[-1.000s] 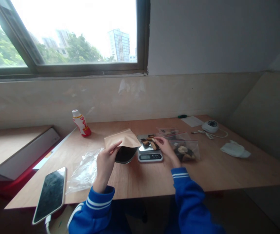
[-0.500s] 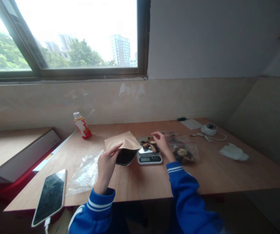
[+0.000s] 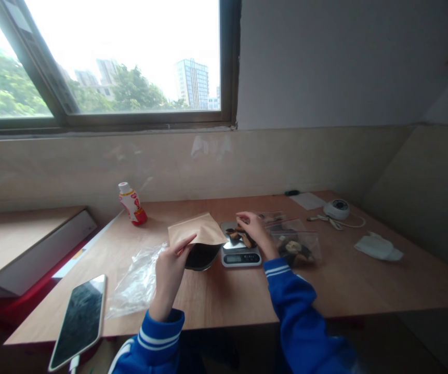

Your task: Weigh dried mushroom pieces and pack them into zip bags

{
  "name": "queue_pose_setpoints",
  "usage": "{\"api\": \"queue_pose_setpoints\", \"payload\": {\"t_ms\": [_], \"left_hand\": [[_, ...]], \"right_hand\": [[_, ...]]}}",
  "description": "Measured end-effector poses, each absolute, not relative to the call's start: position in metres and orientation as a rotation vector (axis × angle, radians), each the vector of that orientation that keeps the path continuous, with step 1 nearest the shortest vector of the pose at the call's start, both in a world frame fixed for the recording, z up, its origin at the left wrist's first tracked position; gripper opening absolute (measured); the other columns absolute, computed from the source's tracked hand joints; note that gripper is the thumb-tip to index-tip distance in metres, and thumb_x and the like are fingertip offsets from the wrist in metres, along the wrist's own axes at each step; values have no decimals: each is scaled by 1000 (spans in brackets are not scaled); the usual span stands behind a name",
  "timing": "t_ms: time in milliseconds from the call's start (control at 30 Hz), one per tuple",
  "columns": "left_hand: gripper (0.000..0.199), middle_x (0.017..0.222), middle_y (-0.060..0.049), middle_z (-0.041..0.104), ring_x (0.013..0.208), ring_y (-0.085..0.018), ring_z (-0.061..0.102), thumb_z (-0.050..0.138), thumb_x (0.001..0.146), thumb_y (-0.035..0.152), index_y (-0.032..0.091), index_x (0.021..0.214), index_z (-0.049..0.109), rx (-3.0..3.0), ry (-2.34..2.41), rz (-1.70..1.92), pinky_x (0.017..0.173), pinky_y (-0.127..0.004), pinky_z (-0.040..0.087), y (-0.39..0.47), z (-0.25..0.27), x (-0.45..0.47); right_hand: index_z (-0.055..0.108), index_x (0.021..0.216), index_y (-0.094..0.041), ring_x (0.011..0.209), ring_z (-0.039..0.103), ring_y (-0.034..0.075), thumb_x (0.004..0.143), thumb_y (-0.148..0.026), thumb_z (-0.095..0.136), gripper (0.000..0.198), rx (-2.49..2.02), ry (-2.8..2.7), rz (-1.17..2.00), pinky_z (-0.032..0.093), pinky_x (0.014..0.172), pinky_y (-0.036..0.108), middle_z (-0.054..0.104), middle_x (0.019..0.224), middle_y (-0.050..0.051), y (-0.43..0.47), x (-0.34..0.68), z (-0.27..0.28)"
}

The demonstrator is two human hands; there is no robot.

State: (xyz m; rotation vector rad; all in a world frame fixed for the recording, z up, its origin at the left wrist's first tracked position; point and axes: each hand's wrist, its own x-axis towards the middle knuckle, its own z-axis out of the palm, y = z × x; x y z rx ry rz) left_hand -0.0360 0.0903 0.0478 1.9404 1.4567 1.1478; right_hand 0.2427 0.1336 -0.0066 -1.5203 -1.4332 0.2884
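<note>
My left hand grips a brown kraft paper bag, thumb on its outside. The bag's dark mouth gapes toward me. Just right of it stands a small white kitchen scale with a metal plate and a grey display, whose reading is too faint to make out. Several brown, dark-edged dried slices lie on the plate. Over their far side, my right hand has its fingertips drawn together in a pinch. Whatever is between those fingertips is hidden.
Clear zip bags with dried pieces lie right of the scale. A crumpled clear plastic bag and a phone are at left, a drink bottle behind. Farther right are a white dome camera and a white cloth-like item.
My right hand has shifted slightly left over the slices, its fingers closer together. My left hand keeps its grip on the paper bag. The whole view has tilted slightly upward.
</note>
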Motion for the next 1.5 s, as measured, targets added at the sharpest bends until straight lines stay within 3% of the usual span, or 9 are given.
{"api": "queue_pose_setpoints", "payload": {"t_ms": [100, 200, 267, 433, 500, 833, 1067, 1233, 1500], "left_hand": [[33, 81, -1, 77, 73, -19, 69, 56, 81, 36, 28, 108, 72, 1948, 1464, 1122, 62, -24, 47, 91, 47, -37], [32, 84, 0, 77, 74, -18, 68, 55, 81, 36, 29, 108, 72, 1936, 1465, 1121, 63, -24, 46, 92, 47, -39], [33, 82, 1, 76, 72, -17, 68, 55, 81, 37, 28, 108, 72, 1914, 1478, 1138, 62, -23, 46, 94, 49, -39], [35, 71, 2, 75, 63, -16, 64, 56, 80, 38, 26, 108, 72, 1862, 1489, 1153, 57, -22, 45, 94, 52, -35], [35, 75, 2, 75, 63, -15, 64, 56, 79, 37, 26, 107, 73, 1862, 1464, 1148, 57, -22, 46, 92, 49, -34], [31, 97, -1, 76, 83, -19, 69, 57, 79, 35, 25, 104, 73, 1799, 1399, 1134, 74, -26, 53, 86, 32, -54], [34, 112, -6, 72, 106, -22, 65, 51, 82, 31, 21, 107, 70, 1972, 1366, 1058, 93, -33, 48, 133, 16, -41], [40, 127, -11, 63, 124, -27, 53, 51, 80, 40, 20, 112, 66, 2155, 1438, 982, 105, -43, 39, 133, -13, -75], [34, 92, -9, 70, 83, -26, 67, 51, 78, 45, 20, 88, 71, 2041, 1701, 825, 79, -38, 51, 107, -41, -132]], "right_hand": [[74, 87, -18, 92, 65, 26, 74, -18, 66, 15, -1538, -1477, 295, 46, 92, 41, 72, 92, 10, 144, 233, -2], [73, 93, -16, 106, 60, 30, 74, -18, 65, 20, -1557, -1468, 271, 41, 98, 46, 67, 107, 15, 127, 219, 3], [70, 104, -16, 115, 54, 28, 82, -19, 55, 26, -1521, -1428, 235, 40, 100, 43, 61, 119, 15, 99, 204, 10], [69, 96, -23, 99, 61, 18, 86, -8, 40, 34, -1118, -1490, 494, 48, 91, 32, 66, 97, 4, 22, 136, 30], [69, 102, -23, 102, 60, 18, 84, -4, 39, 40, -1112, -1600, 585, 48, 93, 33, 65, 105, 5, 11, 105, 29], [63, 111, -7, 104, 59, 31, 80, 0, 41, 39, -1574, -1700, 559, 50, 89, 48, 63, 109, 22, 49, 49, 19], [53, 130, -23, 132, 43, 24, 93, -19, 44, 39, -1261, -1745, 734, 40, 108, 44, 50, 138, 9, -6, 77, 35], [60, 125, -25, 118, 58, 23, 92, -25, 46, 35, -1328, -1806, 1001, 45, 103, 36, 65, 124, 6, -29, 103, 30], [66, 118, -17, 115, 60, 29, 91, -26, 47, 35, -1540, -1792, 997, 44, 100, 41, 68, 119, 12, -29, 118, 20]]}}
